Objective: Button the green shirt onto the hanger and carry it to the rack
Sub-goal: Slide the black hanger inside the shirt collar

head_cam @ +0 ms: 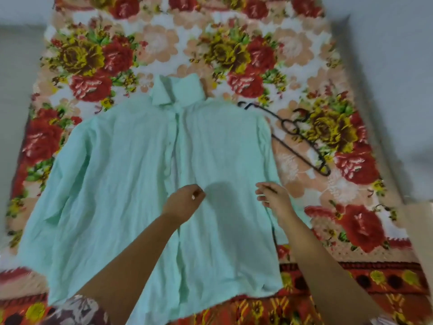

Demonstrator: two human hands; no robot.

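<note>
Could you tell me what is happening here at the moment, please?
A person is working on a green shirt spread face up on a floral blanket. Both hands are over its lower front: the left hand with curled fingers, the right hand with fingers loosely spread. The black hanger lies on the blanket beside the shirt, not yet inside it.

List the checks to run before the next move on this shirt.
1. Green shirt spread flat on the blanket, front up: ok.
2. Hanger inside the shirt: not ok, it lies beside it on the blanket.
3. Front buttoned: cannot tell, too blurred.
4. Right hand free: ok, fingers relaxed over the shirt.
5. Left hand free: cannot tell, fingers curled.
</note>
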